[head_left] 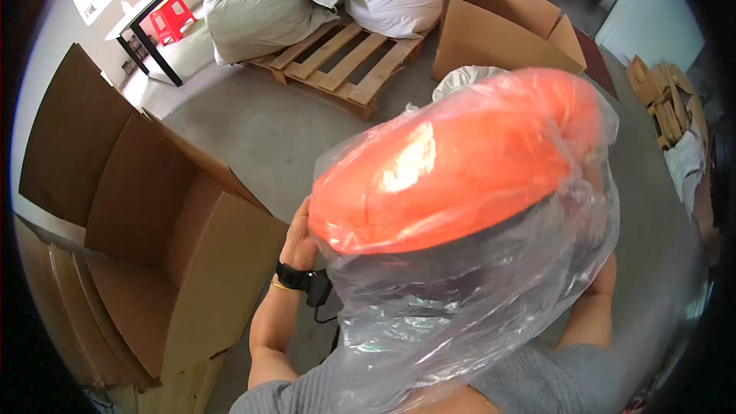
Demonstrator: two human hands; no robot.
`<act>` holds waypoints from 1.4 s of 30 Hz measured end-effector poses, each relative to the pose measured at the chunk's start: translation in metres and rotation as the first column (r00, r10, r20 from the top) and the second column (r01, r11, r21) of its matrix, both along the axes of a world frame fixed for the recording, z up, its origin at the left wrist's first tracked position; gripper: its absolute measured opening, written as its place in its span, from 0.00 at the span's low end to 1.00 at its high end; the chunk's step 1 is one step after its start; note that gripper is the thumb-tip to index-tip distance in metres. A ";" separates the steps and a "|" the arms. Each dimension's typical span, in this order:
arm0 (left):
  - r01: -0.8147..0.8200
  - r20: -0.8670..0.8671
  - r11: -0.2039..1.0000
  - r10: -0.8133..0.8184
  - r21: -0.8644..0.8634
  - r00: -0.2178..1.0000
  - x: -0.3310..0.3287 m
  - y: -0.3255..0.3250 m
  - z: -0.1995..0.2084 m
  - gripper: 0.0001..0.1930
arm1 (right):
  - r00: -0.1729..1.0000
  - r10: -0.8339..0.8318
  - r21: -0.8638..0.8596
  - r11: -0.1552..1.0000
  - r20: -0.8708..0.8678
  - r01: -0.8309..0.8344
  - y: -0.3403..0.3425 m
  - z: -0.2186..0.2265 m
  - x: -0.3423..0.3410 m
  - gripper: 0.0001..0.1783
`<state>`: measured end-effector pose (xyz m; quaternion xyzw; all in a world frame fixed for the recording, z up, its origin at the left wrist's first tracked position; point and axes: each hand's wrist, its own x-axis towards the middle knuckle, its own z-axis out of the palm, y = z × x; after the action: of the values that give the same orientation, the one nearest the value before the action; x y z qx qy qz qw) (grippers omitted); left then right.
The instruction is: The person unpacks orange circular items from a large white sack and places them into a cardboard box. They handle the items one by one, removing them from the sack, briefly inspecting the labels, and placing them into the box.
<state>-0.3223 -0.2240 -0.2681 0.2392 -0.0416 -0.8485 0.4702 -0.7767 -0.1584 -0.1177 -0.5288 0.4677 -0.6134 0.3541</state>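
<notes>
A puffy orange cushion-like item [460, 161] with a dark underside is raised in front of me, inside a loose clear plastic bag [414, 330]. My left hand [301, 239] is closed on its left end, the fingertips partly behind it. A black band with a small black box [313, 285] and a thin gold bracelet are on that wrist. At the right side my right hand [602, 277] holds the bagged item, its fingers mostly hidden by the plastic. The bag's slack part hangs toward my chest.
An open cardboard box [222, 261] stands at my left, and another open box [498, 38] at the far right. Big stuffed sacks [261, 19] rest by a wooden pallet [337, 69]. Further off are a red stool [172, 17] and a black-legged table [153, 50]. Flattened cardboard [667, 103] lies right.
</notes>
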 end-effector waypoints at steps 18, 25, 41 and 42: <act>-0.188 0.314 0.968 0.234 -0.169 0.920 -0.003 -0.128 -0.023 0.23 | 0.787 0.551 0.030 0.824 -0.277 -0.566 -0.246 -0.039 0.108 0.08; 0.269 0.604 0.610 0.447 -0.746 0.660 -0.009 -0.160 0.001 0.22 | 0.794 0.534 0.116 0.804 0.289 -0.583 -0.241 -0.029 0.078 0.11; 0.115 0.104 0.614 -0.055 -0.781 0.993 -0.273 -0.419 0.169 0.20 | 0.933 -0.165 -0.170 0.979 -0.321 0.114 -0.264 0.022 -0.159 0.13; 0.002 0.156 0.819 0.107 -0.574 0.982 -0.254 -0.463 0.143 0.22 | 0.995 0.071 -0.095 0.993 0.063 -0.065 -0.343 -0.032 -0.151 0.11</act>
<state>-0.5766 -0.6875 -0.1247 0.1643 -0.3299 -0.7583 0.5377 -0.9273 -0.5017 -0.1495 -0.5395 0.4083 -0.6395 0.3651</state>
